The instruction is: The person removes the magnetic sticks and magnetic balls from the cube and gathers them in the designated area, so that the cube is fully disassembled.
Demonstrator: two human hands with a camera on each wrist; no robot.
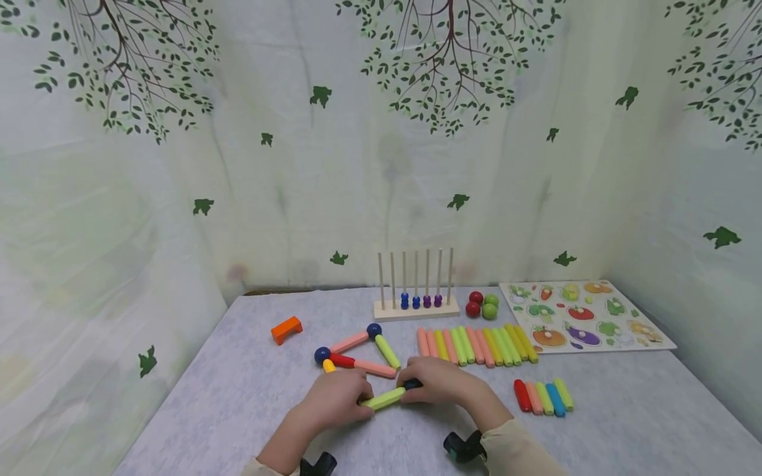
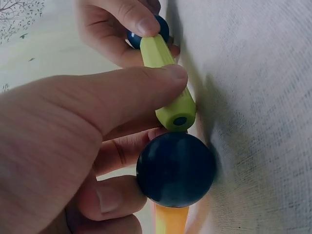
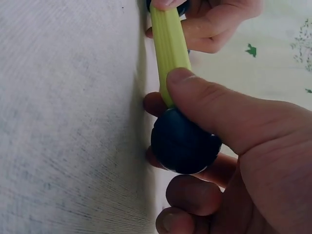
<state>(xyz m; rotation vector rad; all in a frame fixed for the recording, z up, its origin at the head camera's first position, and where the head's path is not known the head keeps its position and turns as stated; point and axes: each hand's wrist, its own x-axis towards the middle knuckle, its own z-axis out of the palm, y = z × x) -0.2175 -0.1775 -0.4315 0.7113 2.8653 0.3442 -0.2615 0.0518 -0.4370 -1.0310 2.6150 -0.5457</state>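
A yellow-green stick [image 1: 383, 399] spans the space between the two hands. My left hand [image 1: 339, 400] pinches its left end between thumb and fingers. At the other end my right hand [image 1: 437, 380] grips the stick where it meets a dark blue ball [image 3: 185, 141]. In the left wrist view a second dark blue ball [image 2: 176, 169] sits beside the left fingers, at the stick's bare end, with an orange-yellow stick [image 2: 170, 219] beneath it. Behind the hands, blue balls [image 1: 374, 330] connect a pink stick [image 1: 349, 342], a green stick [image 1: 387, 352] and a red stick [image 1: 342, 360].
Rows of coloured sticks [image 1: 476, 346] and shorter sticks [image 1: 553, 399] lie to the right. Farther back stand a pegged wooden rack [image 1: 417, 309], red and green balls [image 1: 489, 310] and a vegetable picture board [image 1: 583, 316]. An orange block [image 1: 286, 330] lies at the left.
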